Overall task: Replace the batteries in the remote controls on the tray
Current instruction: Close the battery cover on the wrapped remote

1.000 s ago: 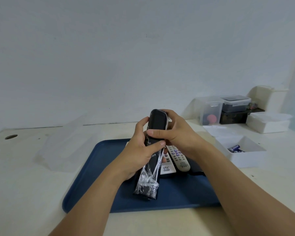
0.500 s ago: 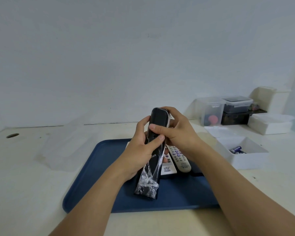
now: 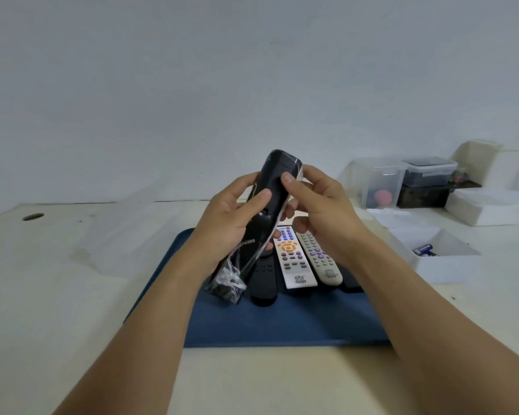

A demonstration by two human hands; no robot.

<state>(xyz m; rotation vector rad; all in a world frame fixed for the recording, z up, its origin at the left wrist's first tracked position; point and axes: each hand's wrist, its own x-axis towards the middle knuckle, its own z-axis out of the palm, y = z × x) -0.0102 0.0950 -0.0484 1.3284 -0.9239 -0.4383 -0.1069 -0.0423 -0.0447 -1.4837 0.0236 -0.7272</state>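
A black remote in a clear plastic sleeve [image 3: 274,178] is held up, tilted, above the blue tray [image 3: 282,324]. My left hand [image 3: 231,217] grips its middle, thumb across its face. My right hand [image 3: 318,205] pinches its upper right edge, thumb on the face and fingers behind. Crumpled plastic hangs from its lower end. On the tray lie a white remote with orange and blue buttons [image 3: 294,259], a beige remote [image 3: 319,259] and a black remote [image 3: 262,283]. Blue batteries [image 3: 424,250] lie in an open white box [image 3: 444,265] to the right.
Clear plastic containers [image 3: 381,182], a dark box [image 3: 423,196] and white boxes [image 3: 489,206] stand at the back right by the wall. A translucent lid [image 3: 126,232] lies left of the tray. A round hole [image 3: 33,217] is in the tabletop at the far left.
The wrapped black remote has been lifted and tilted leftward at its bottom, uncovering the remotes on the tray. My right thumb has moved up to its upper edge.
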